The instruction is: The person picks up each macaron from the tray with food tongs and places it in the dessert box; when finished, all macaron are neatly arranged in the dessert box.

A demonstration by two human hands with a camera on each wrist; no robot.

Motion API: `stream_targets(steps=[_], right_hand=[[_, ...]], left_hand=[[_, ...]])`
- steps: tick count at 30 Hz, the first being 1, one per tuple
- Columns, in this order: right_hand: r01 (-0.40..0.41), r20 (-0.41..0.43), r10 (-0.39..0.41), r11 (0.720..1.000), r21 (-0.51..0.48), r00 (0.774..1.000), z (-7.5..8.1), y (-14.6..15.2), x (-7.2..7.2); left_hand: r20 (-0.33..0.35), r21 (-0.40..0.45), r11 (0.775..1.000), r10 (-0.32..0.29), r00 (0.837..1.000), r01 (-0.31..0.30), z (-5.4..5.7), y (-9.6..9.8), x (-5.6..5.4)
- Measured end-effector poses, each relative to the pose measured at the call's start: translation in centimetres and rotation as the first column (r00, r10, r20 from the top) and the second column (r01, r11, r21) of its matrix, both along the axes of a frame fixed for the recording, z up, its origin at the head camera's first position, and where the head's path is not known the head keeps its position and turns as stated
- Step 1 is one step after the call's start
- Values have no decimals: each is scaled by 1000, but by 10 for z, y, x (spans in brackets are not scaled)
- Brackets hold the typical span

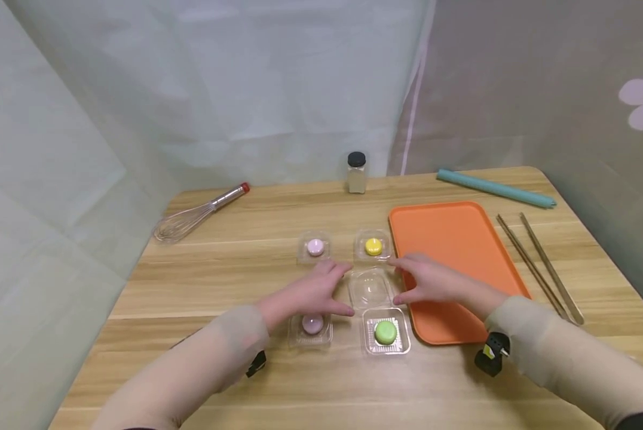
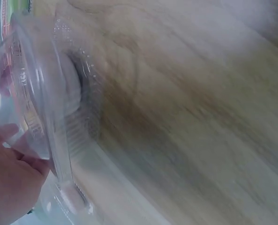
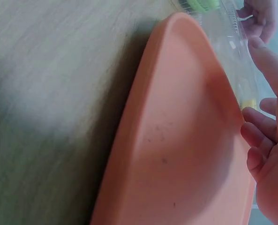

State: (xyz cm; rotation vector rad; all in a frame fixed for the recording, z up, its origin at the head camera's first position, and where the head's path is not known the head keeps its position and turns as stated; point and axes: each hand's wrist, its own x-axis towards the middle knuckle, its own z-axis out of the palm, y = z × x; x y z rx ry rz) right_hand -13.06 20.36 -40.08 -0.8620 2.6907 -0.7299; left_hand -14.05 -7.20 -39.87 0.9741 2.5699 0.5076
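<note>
My left hand point(image 1: 321, 289) and my right hand point(image 1: 426, 280) hover either side of a raised clear plastic lid point(image 1: 370, 288), fingers spread and apart from it. That lid joins an open clear box with a green macaron point(image 1: 386, 332) in it. Under my left hand sits a clear box with a lavender macaron point(image 1: 312, 323), partly hidden; its plastic point(image 2: 45, 93) fills the left side of the left wrist view. Farther back stand a box with a lighter lavender macaron point(image 1: 315, 247) and one with a yellow macaron point(image 1: 373, 246), near my right fingertips.
An orange tray point(image 1: 445, 230) lies under my right forearm, with metal tongs point(image 1: 547, 263) to its right. Behind it rests a teal roll point(image 1: 496, 188). At the back are a black-capped jar point(image 1: 356, 173) and, to the left, a whisk point(image 1: 200, 213).
</note>
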Motion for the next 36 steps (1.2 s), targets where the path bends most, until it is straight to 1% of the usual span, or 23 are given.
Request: stream_targets(steps=[3,7,12,16,21,25,30,33,36], right_hand=[[-2,11,2,1000,-8,1000,-2,0,0],[-8,14,8,1000,-4,1000,-4,0,-1],[-11,3,11,1000,4,1000,-6,-2,-4],[-20,-5,20,1000,8,1000,-7,-3,-5],[-30,-7,30,999,15,1000,-8,-5,-5],[-25,11,25,1000,14,1000,-9,-5,-5],[-10,18,10,1000,12,1000,-11,-4,-4],[-6,24,6,1000,3,1000,-12,-3,-4],[3,39,-2,1000,-17,999,-11,-4,-4]], left_hand=[[0,3,1000,0,1000,0,-1,2,0],[-24,4,1000,-11,1000,11,-2,6,-1],[-44,0,1000,-11,999,11,-3,8,-1],[-53,4,1000,-22,998,22,-2,9,-2],[-58,-4,999,-37,998,37,1,12,-3],[-60,-6,999,-39,997,38,5,16,-3],[-92,-28,998,-61,994,58,10,19,-5],[-107,-41,997,-68,992,63,10,20,-5],[-114,-37,997,-68,991,64,10,21,-6]])
